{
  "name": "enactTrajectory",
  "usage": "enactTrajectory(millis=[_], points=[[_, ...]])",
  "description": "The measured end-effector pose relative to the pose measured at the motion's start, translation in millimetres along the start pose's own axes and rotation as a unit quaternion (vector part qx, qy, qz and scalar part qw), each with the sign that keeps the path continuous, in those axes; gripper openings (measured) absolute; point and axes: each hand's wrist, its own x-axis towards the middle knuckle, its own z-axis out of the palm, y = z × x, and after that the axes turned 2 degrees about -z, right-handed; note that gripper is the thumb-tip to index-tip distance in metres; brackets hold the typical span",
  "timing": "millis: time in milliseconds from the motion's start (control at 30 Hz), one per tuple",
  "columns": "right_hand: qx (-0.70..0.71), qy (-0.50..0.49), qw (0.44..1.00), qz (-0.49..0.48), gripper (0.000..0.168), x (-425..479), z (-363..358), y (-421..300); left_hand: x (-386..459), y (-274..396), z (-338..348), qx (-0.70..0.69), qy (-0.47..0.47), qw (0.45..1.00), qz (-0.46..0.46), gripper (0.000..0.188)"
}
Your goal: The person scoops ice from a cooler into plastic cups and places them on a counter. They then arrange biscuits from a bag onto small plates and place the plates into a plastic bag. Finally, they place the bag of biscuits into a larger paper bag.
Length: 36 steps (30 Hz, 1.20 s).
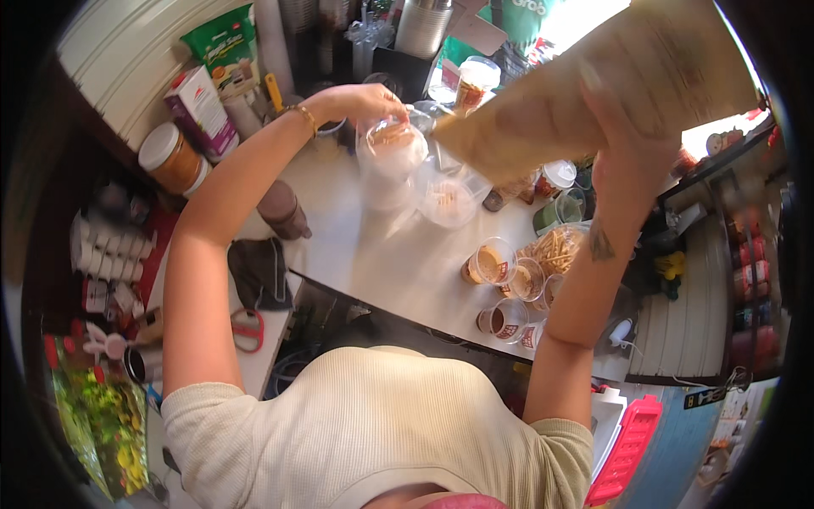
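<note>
My left hand [375, 105] has its fingers closed on the handle of a clear plastic bag [375, 184] at the counter's back. A cup with a light brown top [395, 143] stands inside that bag. Raised at the upper right, my right hand [623, 133] grips a large brown paper bag [547, 108], slightly blurred and tilted, with its narrow end toward the plastic bag. A second lidded cup [447, 199], also in clear plastic, sits just below that end.
Several plastic cups of brown drink [491, 264] stand at the counter's right, by a bag of thin sticks [553, 248]. To the left are a brown bottle [281, 207], a lidded jar [166, 153], a carton [202, 114] and red-handled scissors [248, 331]. Stacked lids [423, 28] stand behind.
</note>
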Motion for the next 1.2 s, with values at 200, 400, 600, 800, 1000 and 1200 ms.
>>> enactTrajectory(millis=[200,400,600,800,1000,1200], points=[[0.005,-0.131,0.985,0.113,0.039,11,75,67,19,-9,-7,-0.034,-0.023,0.998,0.047,0.027],[-0.203,-0.323,0.92,0.084,0.053,-6,85,132,29,-22,-3,-0.113,-0.011,0.99,0.078,0.031],[-0.126,-0.537,0.811,0.194,0.062,8,81,143,23,-35,4,-0.27,-0.019,0.961,0.053,0.036],[-0.084,-0.585,0.756,0.282,0.036,22,85,167,36,-49,13,-0.388,-0.039,0.92,0.043,0.035],[-0.255,-0.652,0.692,0.172,0.035,30,99,166,37,-57,2,-0.491,-0.069,0.868,0.017,0.044],[-0.024,-0.52,0.838,0.16,0.052,15,105,195,39,-47,-12,-0.491,-0.082,0.867,-0.006,0.051]])
